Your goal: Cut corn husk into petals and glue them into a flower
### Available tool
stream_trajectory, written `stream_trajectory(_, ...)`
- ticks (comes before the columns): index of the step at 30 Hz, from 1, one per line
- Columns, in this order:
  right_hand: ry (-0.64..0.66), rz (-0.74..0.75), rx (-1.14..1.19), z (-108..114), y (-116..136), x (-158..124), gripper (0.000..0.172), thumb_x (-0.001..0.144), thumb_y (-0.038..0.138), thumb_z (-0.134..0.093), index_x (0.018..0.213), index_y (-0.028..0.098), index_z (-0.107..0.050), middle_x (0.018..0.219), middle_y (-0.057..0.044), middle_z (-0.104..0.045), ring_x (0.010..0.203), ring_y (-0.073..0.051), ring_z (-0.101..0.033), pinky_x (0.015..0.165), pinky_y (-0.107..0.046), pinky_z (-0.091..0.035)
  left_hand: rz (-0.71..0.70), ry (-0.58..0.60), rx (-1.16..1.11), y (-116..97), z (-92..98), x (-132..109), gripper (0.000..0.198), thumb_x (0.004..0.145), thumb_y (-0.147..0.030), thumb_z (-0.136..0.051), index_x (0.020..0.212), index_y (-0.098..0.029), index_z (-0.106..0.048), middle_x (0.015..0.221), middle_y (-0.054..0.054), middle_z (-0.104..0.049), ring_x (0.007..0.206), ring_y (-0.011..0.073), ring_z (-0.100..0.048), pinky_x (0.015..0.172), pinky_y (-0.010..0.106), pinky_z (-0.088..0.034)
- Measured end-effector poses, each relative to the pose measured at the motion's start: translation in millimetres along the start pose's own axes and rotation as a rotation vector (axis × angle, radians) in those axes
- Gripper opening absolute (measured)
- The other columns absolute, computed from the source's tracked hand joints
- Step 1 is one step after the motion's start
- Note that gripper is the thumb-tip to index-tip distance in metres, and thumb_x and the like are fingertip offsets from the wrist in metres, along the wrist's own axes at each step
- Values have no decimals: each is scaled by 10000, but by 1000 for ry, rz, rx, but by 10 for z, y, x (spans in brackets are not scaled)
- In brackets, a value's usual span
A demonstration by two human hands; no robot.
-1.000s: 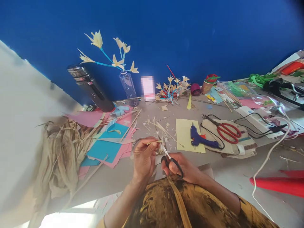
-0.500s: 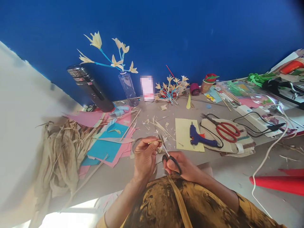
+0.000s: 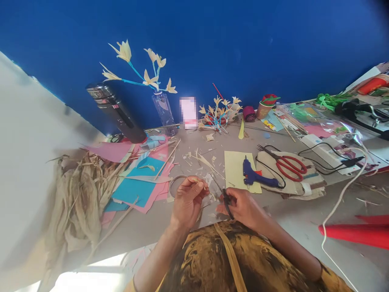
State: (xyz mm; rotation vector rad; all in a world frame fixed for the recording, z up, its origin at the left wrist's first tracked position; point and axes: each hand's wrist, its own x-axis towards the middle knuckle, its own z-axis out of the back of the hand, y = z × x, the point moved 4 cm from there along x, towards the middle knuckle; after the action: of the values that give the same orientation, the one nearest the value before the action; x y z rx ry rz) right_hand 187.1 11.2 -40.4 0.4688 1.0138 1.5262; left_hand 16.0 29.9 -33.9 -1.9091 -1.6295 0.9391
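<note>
My left hand (image 3: 189, 200) pinches a small pale strip (image 3: 196, 180), most of it hidden by the fingers. To its right, my right hand (image 3: 238, 205) is wrapped round the black handles of a pair of scissors (image 3: 225, 198). The scissor blades point up and to the left, apart from the strip. Behind my left fingers lies a round tape roll (image 3: 174, 186), partly covered. Small cut scraps (image 3: 209, 160) are scattered on the table just beyond both hands.
A blue glue gun (image 3: 253, 175) rests on yellow paper (image 3: 229, 166), beside red-handled scissors (image 3: 291, 168) on a folded cloth (image 3: 306, 190). Left are blue sheets (image 3: 138, 184), dried husks (image 3: 75, 207) and a black flask (image 3: 121, 115). Pale flowers stand in a plastic bottle (image 3: 164, 111).
My right hand has drawn the scissors right, away from my left hand, and turned them. My left hand stays nearly in place, fingers slightly turned, still pinching the strip.
</note>
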Motion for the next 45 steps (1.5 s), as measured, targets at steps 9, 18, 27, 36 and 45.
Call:
stream_trajectory(9, -143, -58, -660, 196, -130, -106, 244, 829, 387, -691, 944, 180, -633, 985, -106, -668, 928, -265, -621, 723, -303, -390, 85, -3, -9, -17, 37, -44, 265, 630, -244, -880, 730, -176, -644, 661, -24, -660, 544, 95, -598, 540, 215, -476)
stream_trajectory(18, -46, -181, -856, 173, -70, -15, 136, 851, 328, -658, 867, 196, -681, 911, -104, -704, 835, -257, -682, 619, -294, -345, 162, 34, -31, -31, 150, -95, 267, 671, -259, -862, 745, -166, -623, 690, -15, -648, 566, 90, -598, 546, 213, -504)
stream_trajectory(27, -99, -81, -200, 165, -16, 66, 352, 810, 506, -667, 693, 180, -606, 646, -21, -616, 619, -172, -567, 554, -270, -333, 243, 40, 7, -3, 184, -130, 268, 644, -289, -869, 757, -154, -668, 662, 13, -672, 552, 109, -605, 545, 229, -497)
stream_trajectory(36, -183, 159, 371, 11, 451, -6, 305, 695, 356, -777, 860, 183, -588, 763, 5, -644, 608, -99, -511, 582, -236, -441, 15, 67, 599, -30, 102, -270, 126, 734, -253, -714, 647, -170, -676, 591, -7, -606, 568, 114, -504, 584, 236, -378)
stream_trajectory(45, -291, 144, 527, -41, 336, -133, 258, 667, 328, -726, 820, 195, -565, 742, -2, -645, 633, -125, -577, 581, -249, -482, 27, -3, 480, -21, 137, -406, 128, 749, -263, -699, 667, -172, -664, 591, 8, -610, 602, 129, -520, 630, 253, -394)
